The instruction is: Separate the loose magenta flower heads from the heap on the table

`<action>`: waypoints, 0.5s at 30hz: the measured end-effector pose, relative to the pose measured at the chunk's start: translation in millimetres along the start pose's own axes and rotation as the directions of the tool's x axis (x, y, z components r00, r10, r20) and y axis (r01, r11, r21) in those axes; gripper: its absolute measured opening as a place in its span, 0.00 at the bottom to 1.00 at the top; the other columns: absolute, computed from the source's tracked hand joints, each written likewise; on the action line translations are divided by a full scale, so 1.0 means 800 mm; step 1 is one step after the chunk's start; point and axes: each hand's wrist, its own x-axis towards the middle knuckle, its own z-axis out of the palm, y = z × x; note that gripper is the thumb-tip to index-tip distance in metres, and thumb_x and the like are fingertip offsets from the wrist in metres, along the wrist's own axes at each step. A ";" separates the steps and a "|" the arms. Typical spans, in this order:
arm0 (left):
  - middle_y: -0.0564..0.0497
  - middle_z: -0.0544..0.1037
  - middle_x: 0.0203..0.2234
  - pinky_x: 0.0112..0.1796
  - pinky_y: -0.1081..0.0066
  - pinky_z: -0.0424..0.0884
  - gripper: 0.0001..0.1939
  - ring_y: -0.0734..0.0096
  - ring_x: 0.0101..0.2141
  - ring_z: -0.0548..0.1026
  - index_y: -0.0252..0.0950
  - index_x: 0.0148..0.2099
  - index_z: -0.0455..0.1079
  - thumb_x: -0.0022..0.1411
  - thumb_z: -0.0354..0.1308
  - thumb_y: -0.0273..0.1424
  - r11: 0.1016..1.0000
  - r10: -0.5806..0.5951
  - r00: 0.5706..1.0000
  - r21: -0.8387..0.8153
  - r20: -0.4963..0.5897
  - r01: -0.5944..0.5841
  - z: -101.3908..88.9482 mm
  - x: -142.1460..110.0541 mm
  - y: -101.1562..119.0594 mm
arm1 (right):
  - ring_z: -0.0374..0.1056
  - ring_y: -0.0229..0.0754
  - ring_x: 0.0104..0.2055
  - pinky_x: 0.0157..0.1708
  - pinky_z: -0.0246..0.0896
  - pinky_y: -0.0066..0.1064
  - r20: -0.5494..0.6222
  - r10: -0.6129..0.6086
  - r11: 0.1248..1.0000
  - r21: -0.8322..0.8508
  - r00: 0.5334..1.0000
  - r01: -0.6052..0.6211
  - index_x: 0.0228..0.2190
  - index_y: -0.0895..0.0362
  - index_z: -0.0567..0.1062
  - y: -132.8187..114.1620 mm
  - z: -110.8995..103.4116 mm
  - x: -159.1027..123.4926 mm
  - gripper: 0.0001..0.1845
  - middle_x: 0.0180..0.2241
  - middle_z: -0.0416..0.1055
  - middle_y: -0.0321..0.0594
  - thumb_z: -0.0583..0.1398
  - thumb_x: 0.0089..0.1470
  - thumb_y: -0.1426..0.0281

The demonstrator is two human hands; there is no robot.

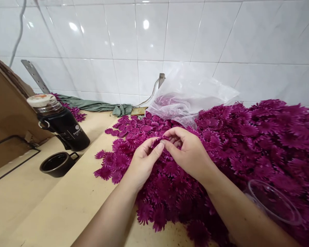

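My left hand [145, 159] and my right hand [186, 149] meet over a big heap of purple artificial flower heads [257, 137]. Between the fingertips of both hands is a small purple flower piece [158, 141], mostly covered by thumbs and fingers. Each hand is closed in a pinch on it. Just beyond the hands lies a group of flatter, disc-like purple flower pieces [134, 126]. Looser flower heads [121, 160] spread over the table to the left of my left hand.
A black thermos [67, 128] with a white lid and a dark cup [57, 164] stand at left. Behind the heap rests a clear plastic bag [190, 89]. A round clear plastic container [273, 202] sits among flowers by my right forearm. Cardboard [10, 113] leans far left.
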 end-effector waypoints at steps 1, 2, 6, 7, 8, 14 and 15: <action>0.54 0.77 0.28 0.40 0.74 0.66 0.13 0.74 0.33 0.71 0.36 0.32 0.74 0.44 0.69 0.36 0.999 0.037 0.999 0.036 -0.023 -0.036 -0.001 0.001 -0.002 | 0.65 0.36 0.28 0.29 0.64 0.30 0.037 0.013 0.999 0.041 0.999 -0.015 0.30 0.59 0.70 0.000 -0.001 0.001 0.03 0.28 0.70 0.38 0.57 0.49 0.76; 0.54 0.76 0.27 0.40 0.74 0.66 0.11 0.74 0.33 0.71 0.36 0.31 0.75 0.44 0.68 0.35 0.997 0.057 0.998 0.055 -0.036 -0.055 -0.001 0.001 -0.003 | 0.65 0.36 0.28 0.30 0.64 0.29 0.073 0.016 0.997 0.075 0.997 -0.022 0.30 0.59 0.70 -0.001 -0.002 0.001 0.05 0.29 0.71 0.38 0.56 0.49 0.77; 0.54 0.76 0.28 0.41 0.71 0.66 0.09 0.72 0.33 0.71 0.36 0.30 0.74 0.45 0.67 0.34 0.995 0.090 0.995 0.050 -0.039 -0.088 -0.004 0.003 -0.003 | 0.68 0.37 0.35 0.35 0.66 0.31 0.173 0.010 0.977 0.208 0.985 -0.047 0.37 0.59 0.70 -0.004 -0.006 -0.001 0.09 0.34 0.71 0.42 0.55 0.52 0.75; 0.54 0.77 0.27 0.41 0.70 0.66 0.10 0.71 0.33 0.72 0.36 0.30 0.74 0.45 0.67 0.35 0.995 0.089 0.995 0.041 -0.039 -0.088 -0.004 0.003 -0.002 | 0.68 0.38 0.36 0.36 0.67 0.32 0.190 0.013 0.969 0.240 0.982 -0.060 0.39 0.59 0.70 -0.005 -0.007 -0.002 0.10 0.35 0.71 0.43 0.55 0.52 0.75; 0.54 0.77 0.26 0.40 0.70 0.67 0.10 0.71 0.32 0.72 0.36 0.30 0.74 0.44 0.67 0.35 0.996 0.082 0.996 0.028 -0.041 -0.081 -0.004 0.003 -0.001 | 0.68 0.38 0.37 0.36 0.67 0.32 0.205 0.015 0.962 0.264 0.979 -0.070 0.40 0.59 0.70 -0.005 -0.008 -0.003 0.11 0.36 0.71 0.44 0.56 0.52 0.74; 0.55 0.77 0.22 0.37 0.69 0.68 0.13 0.73 0.27 0.73 0.35 0.28 0.73 0.44 0.67 0.38 0.998 0.022 0.993 -0.059 -0.117 -0.029 -0.004 0.006 -0.001 | 0.67 0.38 0.37 0.38 0.68 0.34 0.289 0.031 0.942 0.312 0.957 -0.125 0.45 0.61 0.68 -0.008 -0.010 -0.003 0.18 0.38 0.70 0.45 0.58 0.50 0.71; 0.55 0.77 0.22 0.36 0.69 0.69 0.13 0.72 0.27 0.73 0.35 0.28 0.73 0.45 0.67 0.39 0.997 0.017 0.991 -0.070 -0.136 -0.026 -0.004 0.006 -0.002 | 0.67 0.38 0.37 0.38 0.68 0.34 0.292 0.049 0.939 0.312 0.955 -0.143 0.45 0.62 0.68 -0.009 -0.009 -0.003 0.19 0.38 0.70 0.46 0.58 0.50 0.71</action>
